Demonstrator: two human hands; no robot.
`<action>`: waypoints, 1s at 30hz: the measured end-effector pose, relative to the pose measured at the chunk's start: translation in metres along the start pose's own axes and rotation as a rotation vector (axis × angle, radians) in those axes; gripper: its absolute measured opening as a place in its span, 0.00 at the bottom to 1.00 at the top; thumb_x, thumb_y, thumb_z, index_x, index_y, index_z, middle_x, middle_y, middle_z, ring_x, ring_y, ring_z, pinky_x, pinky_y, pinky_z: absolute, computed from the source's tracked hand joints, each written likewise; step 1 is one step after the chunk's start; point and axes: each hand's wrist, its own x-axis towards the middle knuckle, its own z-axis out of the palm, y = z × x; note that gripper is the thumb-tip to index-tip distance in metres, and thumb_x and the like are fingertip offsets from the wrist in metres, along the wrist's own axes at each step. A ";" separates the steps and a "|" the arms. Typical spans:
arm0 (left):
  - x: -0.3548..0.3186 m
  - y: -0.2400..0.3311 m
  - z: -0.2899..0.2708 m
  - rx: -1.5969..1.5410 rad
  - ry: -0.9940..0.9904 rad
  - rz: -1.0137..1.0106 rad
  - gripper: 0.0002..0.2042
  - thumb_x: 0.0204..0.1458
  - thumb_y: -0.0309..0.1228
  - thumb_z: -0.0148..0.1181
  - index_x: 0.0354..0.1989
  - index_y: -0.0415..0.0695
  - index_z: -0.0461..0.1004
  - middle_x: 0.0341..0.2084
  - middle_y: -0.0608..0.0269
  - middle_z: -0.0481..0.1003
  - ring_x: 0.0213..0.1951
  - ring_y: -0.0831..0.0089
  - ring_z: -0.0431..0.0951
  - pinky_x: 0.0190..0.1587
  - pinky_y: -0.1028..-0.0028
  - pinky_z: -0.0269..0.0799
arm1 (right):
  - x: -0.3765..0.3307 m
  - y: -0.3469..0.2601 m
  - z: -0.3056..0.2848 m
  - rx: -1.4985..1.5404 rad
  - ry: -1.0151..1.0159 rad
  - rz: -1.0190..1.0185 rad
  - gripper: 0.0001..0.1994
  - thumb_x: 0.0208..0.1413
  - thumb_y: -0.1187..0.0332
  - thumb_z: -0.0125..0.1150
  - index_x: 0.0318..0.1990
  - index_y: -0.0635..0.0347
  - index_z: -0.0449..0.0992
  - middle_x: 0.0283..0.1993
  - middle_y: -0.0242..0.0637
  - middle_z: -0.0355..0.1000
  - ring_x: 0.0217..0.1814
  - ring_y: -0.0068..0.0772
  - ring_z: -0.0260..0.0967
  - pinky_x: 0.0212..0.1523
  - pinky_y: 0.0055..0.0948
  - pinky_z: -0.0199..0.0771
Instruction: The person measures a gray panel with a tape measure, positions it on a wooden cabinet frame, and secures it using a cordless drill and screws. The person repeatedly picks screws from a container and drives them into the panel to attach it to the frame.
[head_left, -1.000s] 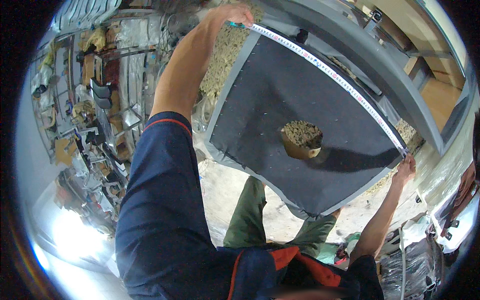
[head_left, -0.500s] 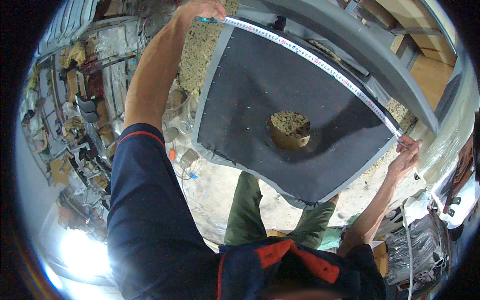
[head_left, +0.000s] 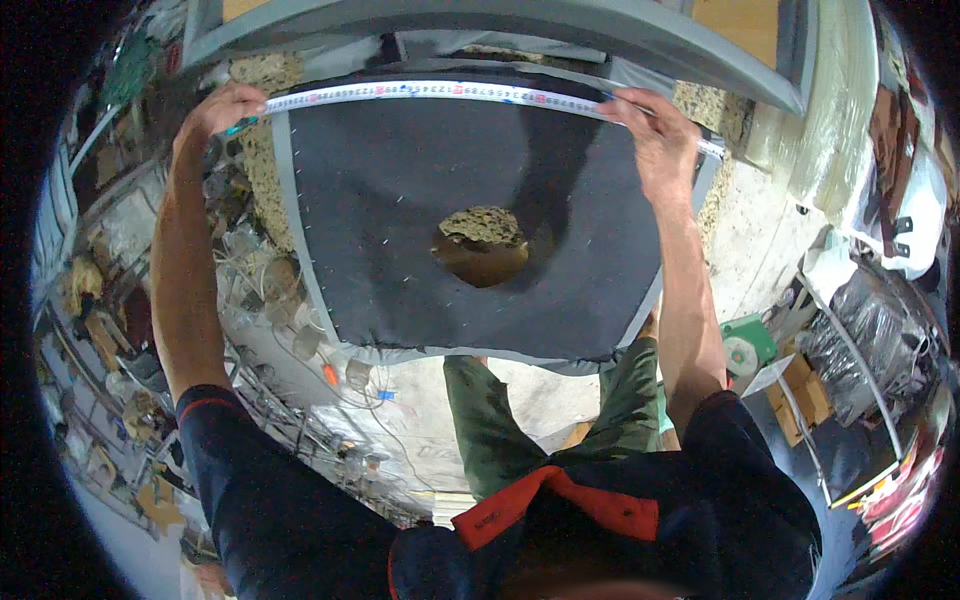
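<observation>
Tape measure (head_left: 450, 92) now level across dark panel (head_left: 450, 230), right hand (head_left: 655, 135) moved inward

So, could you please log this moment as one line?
left hand: holds white measuring tape | right hand: presses tape | across dark fabric panel

A grey metal frame (head_left: 520, 25) runs along the top, with speckled stone (head_left: 255, 75) showing beneath it. To the right, on the pale floor (head_left: 440, 400), sits a green round-topped object (head_left: 745, 345) near brown cardboard boxes (head_left: 800, 385). Cluttered shelves (head_left: 110, 330) of small parts fill the left side.
</observation>
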 end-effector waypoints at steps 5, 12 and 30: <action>-0.007 0.018 0.000 0.027 0.110 -0.057 0.18 0.54 0.43 0.66 0.49 0.48 0.81 0.47 0.54 0.73 0.55 0.62 0.71 0.59 0.66 0.66 | 0.014 0.005 0.028 0.066 -0.058 0.064 0.08 0.59 0.73 0.63 0.44 0.67 0.80 0.37 0.40 0.80 0.40 0.29 0.80 0.43 0.25 0.78; 0.006 -0.005 0.007 -0.110 0.037 -0.016 0.16 0.55 0.40 0.64 0.46 0.43 0.81 0.41 0.56 0.78 0.48 0.66 0.76 0.53 0.68 0.70 | 0.027 0.021 0.060 0.045 -0.162 -0.053 0.07 0.58 0.74 0.65 0.43 0.66 0.80 0.36 0.37 0.80 0.39 0.24 0.79 0.41 0.23 0.78; -0.007 0.015 0.006 -0.002 0.099 0.031 0.15 0.56 0.39 0.63 0.47 0.44 0.81 0.38 0.58 0.80 0.43 0.67 0.78 0.49 0.66 0.71 | 0.034 0.024 0.088 -0.359 -0.163 -0.204 0.08 0.56 0.69 0.67 0.41 0.61 0.82 0.31 0.37 0.81 0.35 0.24 0.81 0.37 0.24 0.79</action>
